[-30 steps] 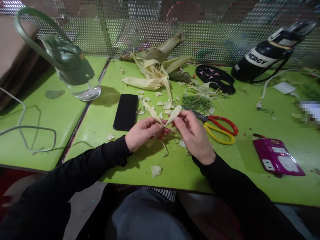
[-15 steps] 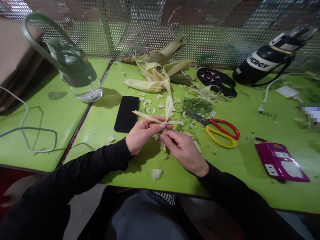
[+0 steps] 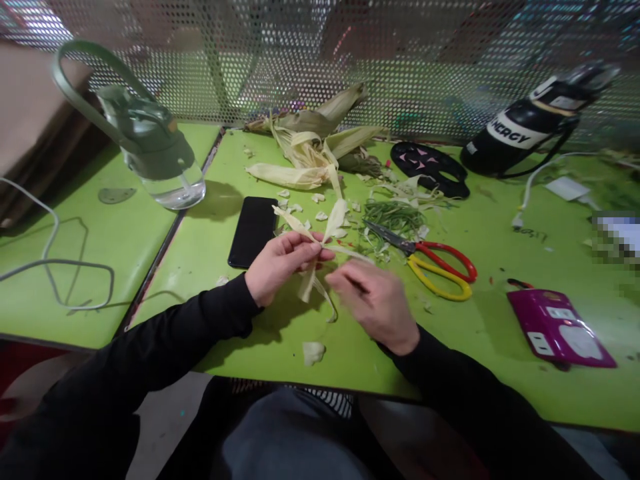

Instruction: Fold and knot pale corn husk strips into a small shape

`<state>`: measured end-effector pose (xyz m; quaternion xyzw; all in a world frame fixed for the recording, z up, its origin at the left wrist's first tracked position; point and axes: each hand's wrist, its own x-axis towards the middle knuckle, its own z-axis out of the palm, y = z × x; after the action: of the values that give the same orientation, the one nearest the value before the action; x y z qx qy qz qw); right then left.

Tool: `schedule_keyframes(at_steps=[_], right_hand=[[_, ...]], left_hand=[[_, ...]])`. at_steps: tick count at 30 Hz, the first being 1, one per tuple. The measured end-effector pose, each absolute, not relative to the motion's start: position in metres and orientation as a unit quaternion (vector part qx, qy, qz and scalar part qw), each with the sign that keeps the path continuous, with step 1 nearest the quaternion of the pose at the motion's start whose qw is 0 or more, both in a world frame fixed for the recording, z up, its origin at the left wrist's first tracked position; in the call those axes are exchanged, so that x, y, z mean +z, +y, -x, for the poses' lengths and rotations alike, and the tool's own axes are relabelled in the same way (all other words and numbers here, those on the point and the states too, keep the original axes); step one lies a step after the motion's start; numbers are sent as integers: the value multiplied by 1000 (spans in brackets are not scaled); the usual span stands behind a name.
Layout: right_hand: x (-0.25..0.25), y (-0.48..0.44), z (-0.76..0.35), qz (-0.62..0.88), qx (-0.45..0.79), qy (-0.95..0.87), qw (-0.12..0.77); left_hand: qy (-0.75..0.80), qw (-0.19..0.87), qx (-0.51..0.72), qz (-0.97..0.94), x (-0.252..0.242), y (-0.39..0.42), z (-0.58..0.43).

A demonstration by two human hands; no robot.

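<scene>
Pale corn husk strips [image 3: 336, 221], spread out like petals from one centre, are pinched at that centre by my left hand [image 3: 287, 260]. To the right and slightly lower is my right hand [image 3: 375, 297], its fingers curled and blurred by motion, apart from the husk strips. Whether anything thin sits in those fingers I cannot make out. Scissors [image 3: 417, 255] with one red and one yellow handle lie right of the hands. Behind them is a small heap of green strands [image 3: 395, 217]. A pile of dried corn husks [image 3: 310, 147] rests at the back.
A black phone [image 3: 253, 230] lies left of the hands. A green-topped water bottle [image 3: 160, 153] stands at left, a black bottle [image 3: 520, 133] at back right. A purple socket box [image 3: 563, 327] and a black palette-like piece [image 3: 427, 167] are at right. Husk scraps [image 3: 313, 353] dot the green table.
My right hand has drawn away from the husk strips, to the right. My left hand keeps its pinch and has shifted slightly left, and the lower strips now hang in view.
</scene>
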<state>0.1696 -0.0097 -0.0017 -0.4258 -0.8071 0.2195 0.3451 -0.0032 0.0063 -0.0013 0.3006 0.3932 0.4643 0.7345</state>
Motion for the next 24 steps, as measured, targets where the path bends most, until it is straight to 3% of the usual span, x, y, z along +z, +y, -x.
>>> schedule_keyframes(at_steps=[2,4,9,15,20,24], right_hand=[[2,-6,-174,466,145,-771,409],[4,-2,-177,484,108,-766,409],[3,0,-175,448,199,-817,303],[3,-9,-170,443,210,-816,305],[-1,-1,-175,461,245,-803,287],[-8,7,-180,443,8,-820,361]], left_hand=[[398,735,460,-299,0,9,5],[389,740,451,-313,0,8,5],[378,715,445,-384,-3,6,3],[390,684,440,-433,-6,10,5],[418,727,401,-368,-2,14,8],[417,751,417,-298,4,14,9]])
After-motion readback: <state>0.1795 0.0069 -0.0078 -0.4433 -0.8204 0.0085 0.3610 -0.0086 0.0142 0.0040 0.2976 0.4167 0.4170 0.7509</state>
